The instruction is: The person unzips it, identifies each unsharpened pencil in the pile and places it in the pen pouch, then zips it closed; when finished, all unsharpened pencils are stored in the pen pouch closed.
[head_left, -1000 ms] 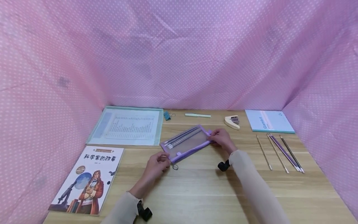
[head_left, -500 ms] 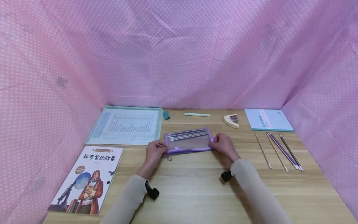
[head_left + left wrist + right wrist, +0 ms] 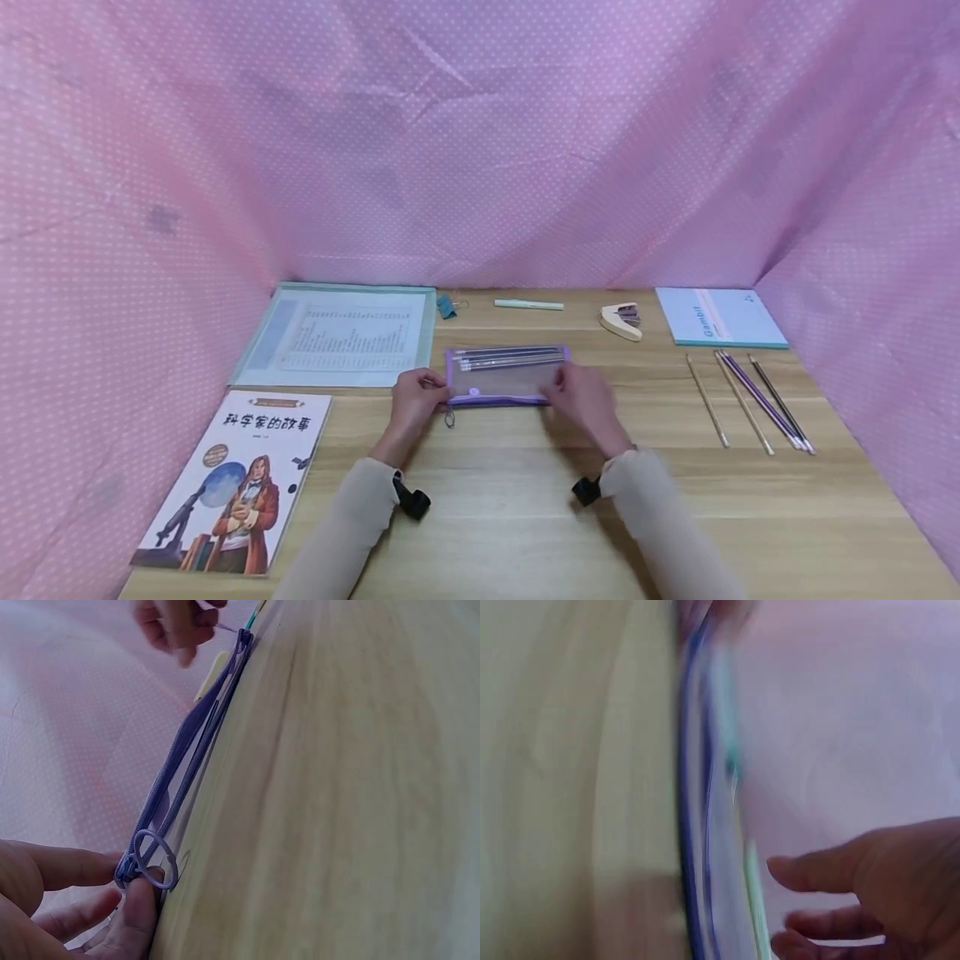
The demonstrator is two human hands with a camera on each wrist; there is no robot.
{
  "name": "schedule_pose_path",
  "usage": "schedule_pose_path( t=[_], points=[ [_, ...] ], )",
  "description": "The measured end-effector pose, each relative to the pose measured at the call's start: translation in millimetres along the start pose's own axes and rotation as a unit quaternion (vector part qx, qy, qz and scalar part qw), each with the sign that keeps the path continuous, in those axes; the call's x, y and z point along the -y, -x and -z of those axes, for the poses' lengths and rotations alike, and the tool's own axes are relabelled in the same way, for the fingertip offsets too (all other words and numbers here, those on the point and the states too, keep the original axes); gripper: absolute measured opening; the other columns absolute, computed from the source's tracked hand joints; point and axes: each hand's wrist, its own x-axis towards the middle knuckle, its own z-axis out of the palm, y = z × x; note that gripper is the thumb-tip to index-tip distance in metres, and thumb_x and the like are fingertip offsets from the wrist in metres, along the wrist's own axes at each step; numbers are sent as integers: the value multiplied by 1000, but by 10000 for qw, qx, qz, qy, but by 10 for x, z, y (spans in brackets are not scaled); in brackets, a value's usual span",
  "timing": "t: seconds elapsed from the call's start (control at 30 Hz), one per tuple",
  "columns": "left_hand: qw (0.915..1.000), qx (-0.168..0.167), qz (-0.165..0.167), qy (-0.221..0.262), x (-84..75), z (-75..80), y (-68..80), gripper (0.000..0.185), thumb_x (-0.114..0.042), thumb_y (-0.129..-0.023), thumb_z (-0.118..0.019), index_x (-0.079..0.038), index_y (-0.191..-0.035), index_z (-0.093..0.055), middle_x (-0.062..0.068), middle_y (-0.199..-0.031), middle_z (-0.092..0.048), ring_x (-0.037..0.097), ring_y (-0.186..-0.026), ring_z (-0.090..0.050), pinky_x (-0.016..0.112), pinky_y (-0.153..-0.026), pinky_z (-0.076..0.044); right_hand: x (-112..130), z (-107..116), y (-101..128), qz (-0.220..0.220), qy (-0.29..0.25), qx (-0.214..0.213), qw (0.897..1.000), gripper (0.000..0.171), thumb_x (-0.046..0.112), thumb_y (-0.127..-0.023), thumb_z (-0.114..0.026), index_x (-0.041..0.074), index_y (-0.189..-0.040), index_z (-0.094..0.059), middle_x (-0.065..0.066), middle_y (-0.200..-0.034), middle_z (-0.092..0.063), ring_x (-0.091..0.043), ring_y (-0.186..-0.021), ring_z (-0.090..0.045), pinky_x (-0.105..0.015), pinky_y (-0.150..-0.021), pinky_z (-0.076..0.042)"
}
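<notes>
A see-through pencil case point(image 3: 510, 385) with purple edging lies in front of me, several dark pencils point(image 3: 510, 358) along its far side. My left hand point(image 3: 414, 402) pinches its near left corner, beside the zipper's ring pull point(image 3: 450, 418). In the left wrist view the two rows of zipper teeth point(image 3: 174, 754) stand apart along the near edge. My right hand point(image 3: 588, 404), blurred, hovers at the case's right end. The right wrist view has its thumb and fingers point(image 3: 817, 871) apart with nothing between them.
Pencils point(image 3: 750, 404) lie loose at right, below a blue notebook point(image 3: 723, 317). A stapler-like cream item point(image 3: 621, 321), a pale green pen point(image 3: 528, 305) and a teal binder clip point(image 3: 447, 307) line the back. A document folder point(image 3: 337, 333) and a picture book point(image 3: 240, 483) lie at left.
The case has turned from slanted to nearly level with the table's back edge. My right hand has let go of its right end and moved slightly left; the left keeps its corner.
</notes>
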Motion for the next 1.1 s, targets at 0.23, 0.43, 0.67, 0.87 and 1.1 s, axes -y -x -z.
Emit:
schedule_pose_path(
  t=[0.23,0.43,0.67,0.87,1.1],
  points=[
    [10000,-4,-58,-29,-13,-41,2,13,9,-78,-74,7,-89,-67,6,-70,-67,8,-55,-61,22,-53,-57,649,-434,168,430,-1560,1829,9697,19,33,-88,-73,16,-80,-71,3,-67,-63,-10,-58,-54,-24,-53,-45],
    [9998,-1,-58,-208,-12,-73,21,10,7,-79,-74,4,-86,-68,8,-72,-67,9,-59,-61,22,-55,-57,827,-654,92,325,-1543,1479,9764,27,26,-87,-72,15,-63,-68,9,-55,-50,-7,-51,-44,-21,-47,-32],
    [9996,64,43,-286,-28,-69,23,11,6,-80,-73,5,-90,-68,6,-72,-66,10,-62,-61,21,-57,-56,865,-629,73,537,-877,760,9918,30,16,-81,-68,18,-54,-57,9,-52,-45,-9,-51,-46,-23,-48,-35],
    [9999,-89,20,101,5,-26,17,14,14,-79,-65,11,-93,-67,6,-67,-65,10,-55,-63,23,-56,-58,759,-555,78,555,-176,548,9968,32,19,-81,-65,19,-53,-48,7,-51,-40,-10,-49,-43,-24,-48,-36],
    [9999,109,80,83,-12,23,30,10,1,-88,-64,6,-97,-67,15,-83,-71,13,-63,-69,25,-63,-62,688,-529,52,673,-870,987,9890,18,15,-82,-68,16,-65,-65,3,-64,-59,-11,-56,-52,-23,-52,-43]
  ],
)
